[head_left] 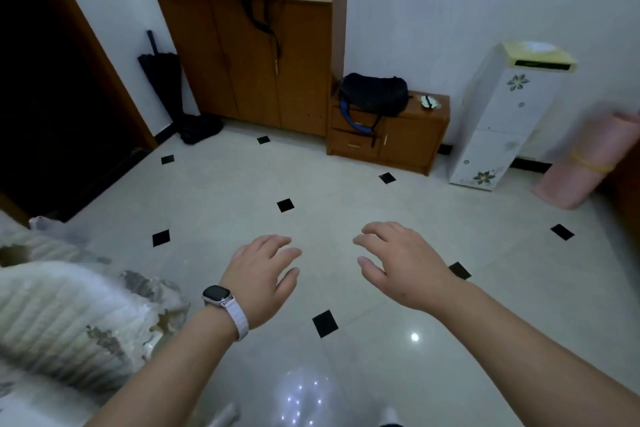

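Both hands are out front, palms down over the floor, holding nothing. The left hand [263, 274] hovers at centre frame, its fingers [277, 244] loosely spread and a little curved. The right hand [405, 263] mirrors it, fingers [375, 230] relaxed and apart. That reads like a ready pose, set to reach rather than gripping.

The nearest thing is the quilt [59, 315], heaped at the lower left of the frame just beside the left forearm and clear of the hand. It is soft, ribbed and fleecy, white with grey-brown blotches, and I'd expect it to sag when lifted. A pale-strapped watch [216, 295] sits on the left wrist.

Below lies the tiled floor [346, 191], glossy cream with small black diamonds and lamp glare. At upper centre stands a tall wooden cupboard [249, 59], with a black bag's strap [258, 15] dangling down its door. A folded umbrella [162, 73] leans in the corner to its left. To the right a low cabinet [408, 135] carries a dark bag [374, 94], then come a white flowered unit [502, 114] and a banded pink roll [578, 163].
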`<state>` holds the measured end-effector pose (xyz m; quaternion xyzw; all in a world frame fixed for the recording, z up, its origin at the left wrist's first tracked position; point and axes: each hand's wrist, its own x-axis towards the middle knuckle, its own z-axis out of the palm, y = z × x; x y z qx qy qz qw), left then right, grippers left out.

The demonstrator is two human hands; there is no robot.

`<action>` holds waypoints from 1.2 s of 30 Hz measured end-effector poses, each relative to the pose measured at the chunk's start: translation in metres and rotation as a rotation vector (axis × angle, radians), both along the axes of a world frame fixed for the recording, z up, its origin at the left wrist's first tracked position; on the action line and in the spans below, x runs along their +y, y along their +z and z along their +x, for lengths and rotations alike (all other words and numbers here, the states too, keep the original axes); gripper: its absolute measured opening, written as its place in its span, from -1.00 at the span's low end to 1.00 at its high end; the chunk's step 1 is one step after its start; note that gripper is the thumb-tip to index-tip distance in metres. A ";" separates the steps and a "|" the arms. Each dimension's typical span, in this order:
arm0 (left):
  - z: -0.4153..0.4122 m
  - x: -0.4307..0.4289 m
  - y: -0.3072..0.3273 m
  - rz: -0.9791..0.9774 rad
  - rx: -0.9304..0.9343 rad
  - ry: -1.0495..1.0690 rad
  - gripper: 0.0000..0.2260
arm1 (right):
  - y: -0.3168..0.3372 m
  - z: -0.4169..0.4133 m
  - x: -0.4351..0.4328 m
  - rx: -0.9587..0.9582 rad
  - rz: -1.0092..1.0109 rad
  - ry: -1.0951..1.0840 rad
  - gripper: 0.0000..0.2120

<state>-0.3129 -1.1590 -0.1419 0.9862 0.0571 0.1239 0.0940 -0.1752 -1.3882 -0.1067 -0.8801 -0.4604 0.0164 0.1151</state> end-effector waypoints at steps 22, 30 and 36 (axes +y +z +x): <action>0.206 0.200 0.027 0.076 0.066 0.561 -0.67 | -0.005 0.296 0.299 0.142 0.043 0.533 -0.65; 0.170 0.281 0.009 0.027 0.071 0.778 -0.67 | -0.009 0.287 0.430 0.133 -0.012 0.749 -0.65; 0.161 0.377 -0.018 -0.006 0.017 0.891 -0.67 | -0.016 0.281 0.541 0.083 -0.066 0.812 -0.63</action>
